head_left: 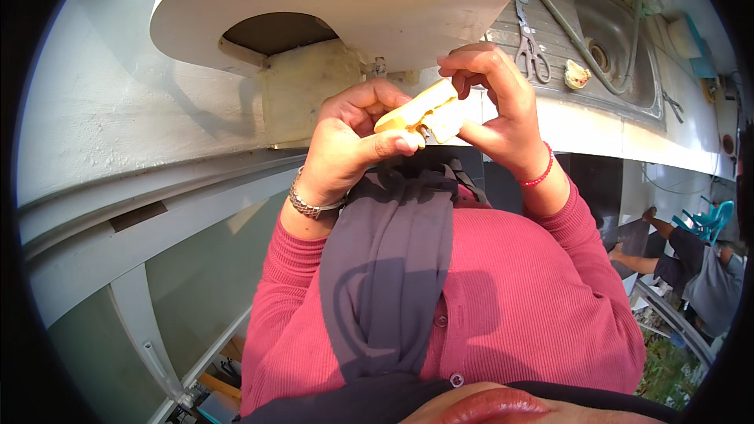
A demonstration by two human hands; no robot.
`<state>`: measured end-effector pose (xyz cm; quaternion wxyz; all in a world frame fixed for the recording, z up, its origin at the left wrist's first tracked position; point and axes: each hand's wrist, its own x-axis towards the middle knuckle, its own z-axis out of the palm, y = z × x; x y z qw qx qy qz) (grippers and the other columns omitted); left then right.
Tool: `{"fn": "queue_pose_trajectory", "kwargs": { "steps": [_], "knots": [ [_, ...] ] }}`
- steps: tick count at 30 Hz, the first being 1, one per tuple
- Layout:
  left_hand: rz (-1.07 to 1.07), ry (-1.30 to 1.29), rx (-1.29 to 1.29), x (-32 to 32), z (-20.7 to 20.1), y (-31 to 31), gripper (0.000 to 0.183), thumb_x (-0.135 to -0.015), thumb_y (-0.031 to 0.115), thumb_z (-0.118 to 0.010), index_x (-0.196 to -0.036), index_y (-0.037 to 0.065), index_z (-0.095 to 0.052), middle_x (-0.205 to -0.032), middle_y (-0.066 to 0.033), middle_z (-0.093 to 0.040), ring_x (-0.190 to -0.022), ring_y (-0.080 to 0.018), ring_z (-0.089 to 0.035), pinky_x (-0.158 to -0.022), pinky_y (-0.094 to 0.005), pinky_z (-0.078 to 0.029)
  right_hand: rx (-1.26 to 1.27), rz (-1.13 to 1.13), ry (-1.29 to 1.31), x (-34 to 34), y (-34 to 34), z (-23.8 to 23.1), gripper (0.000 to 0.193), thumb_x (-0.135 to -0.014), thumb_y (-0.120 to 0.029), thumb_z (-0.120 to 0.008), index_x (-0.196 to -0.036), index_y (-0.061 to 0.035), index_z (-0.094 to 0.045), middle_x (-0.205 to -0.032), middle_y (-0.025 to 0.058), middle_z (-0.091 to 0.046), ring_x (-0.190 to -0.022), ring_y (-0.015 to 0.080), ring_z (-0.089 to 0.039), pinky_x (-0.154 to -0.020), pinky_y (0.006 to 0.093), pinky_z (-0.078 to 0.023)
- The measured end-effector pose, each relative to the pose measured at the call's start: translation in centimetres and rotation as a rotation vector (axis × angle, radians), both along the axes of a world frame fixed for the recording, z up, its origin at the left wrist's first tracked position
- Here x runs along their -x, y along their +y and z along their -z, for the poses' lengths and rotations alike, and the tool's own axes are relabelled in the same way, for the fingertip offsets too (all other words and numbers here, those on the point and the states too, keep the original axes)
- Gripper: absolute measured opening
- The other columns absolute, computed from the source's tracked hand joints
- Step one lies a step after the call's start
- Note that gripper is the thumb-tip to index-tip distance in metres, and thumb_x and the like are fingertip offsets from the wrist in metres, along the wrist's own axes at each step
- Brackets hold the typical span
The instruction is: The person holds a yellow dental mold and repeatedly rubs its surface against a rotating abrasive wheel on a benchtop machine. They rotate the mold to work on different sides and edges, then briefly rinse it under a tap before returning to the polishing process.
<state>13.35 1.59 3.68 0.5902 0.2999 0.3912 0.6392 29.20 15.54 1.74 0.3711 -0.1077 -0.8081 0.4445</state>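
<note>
My left hand [353,129] grips a pale yellow plaster dental model [416,112], its thumb along the near side and its fingers behind. On the other side of the model, my right hand [503,102] has its thumb and curled fingers against the edge. The model is held tilted in bright sunlight, and its uneven, broken-looking side faces down and right. Just beyond my hands stands a large white machine housing [338,0] with a dark oval opening [279,33]. Below it is a stained cream block [302,94] with a small metal tap-like fitting beside it.
Right of the machine lies a steel sink [585,12] with a hose [581,47] across it. Scissors [532,55] and a small cream piece with a reddish rim [576,74] rest on its drainboard. At far right are a seated person [699,267] and a turquoise chair [709,218].
</note>
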Motion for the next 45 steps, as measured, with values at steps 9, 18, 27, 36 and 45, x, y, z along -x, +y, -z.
{"fn": "queue_pose_trajectory", "kwargs": {
  "steps": [9,18,27,36,45],
  "knots": [
    [-0.026,0.134,-0.049,7.0,1.0,-2.9,0.045,-0.079,0.030,-0.074,-0.104,-0.002,-0.056,-0.094,-0.0063,-0.062,-0.085,-0.0102,-0.059,-0.076,-0.0226,-0.046,-0.399,0.280,-0.159,6.4,-4.5,-0.3,0.027,-0.061,-0.015,-0.076,-0.079,-0.0073,-0.058,-0.072,0.0049,-0.058,-0.066,0.0245,-0.058,-0.057,0.0338,-0.047],
    [-0.079,0.302,0.017,10.1,1.0,-3.9,0.039,-0.087,0.030,-0.064,-0.109,0.000,-0.052,-0.098,-0.0038,-0.055,-0.091,-0.0096,-0.049,-0.082,-0.0229,-0.039,-0.594,0.364,-0.227,10.2,-5.8,-0.5,0.023,-0.062,-0.016,-0.075,-0.077,-0.0111,-0.057,-0.069,0.0014,-0.048,-0.063,0.0194,-0.054,-0.056,0.0316,-0.044],
    [-0.178,0.330,0.105,10.7,1.0,-3.8,0.036,-0.096,0.036,-0.048,-0.110,0.003,-0.049,-0.090,-0.0001,-0.049,-0.082,-0.0066,-0.042,-0.075,-0.0203,-0.035,-0.660,0.391,-0.238,12.2,-6.1,0.2,0.022,-0.067,-0.022,-0.073,-0.076,-0.0119,-0.056,-0.067,0.0002,-0.046,-0.059,0.0172,-0.051,-0.053,0.0308,-0.041],
    [-0.300,0.217,0.246,9.6,0.0,-2.8,0.039,-0.098,0.044,-0.042,-0.108,0.006,-0.051,-0.089,0.0006,-0.050,-0.077,-0.0066,-0.044,-0.071,-0.0222,-0.040,-0.651,0.465,-0.274,12.9,-6.3,-0.3,0.025,-0.073,-0.029,-0.073,-0.073,-0.0125,-0.054,-0.067,0.0004,-0.046,-0.059,0.0178,-0.051,-0.051,0.0312,-0.041],
    [-0.208,0.276,0.242,10.4,1.0,-2.7,0.043,-0.099,0.047,-0.039,-0.106,0.007,-0.053,-0.078,-0.0006,-0.052,-0.070,-0.0068,-0.048,-0.066,-0.0219,-0.041,-0.418,0.362,-0.287,12.5,-6.3,-1.0,0.019,-0.080,-0.024,-0.068,-0.076,-0.0101,-0.057,-0.069,0.0028,-0.052,-0.064,0.0221,-0.056,-0.054,0.0357,-0.046]
  ]
}}
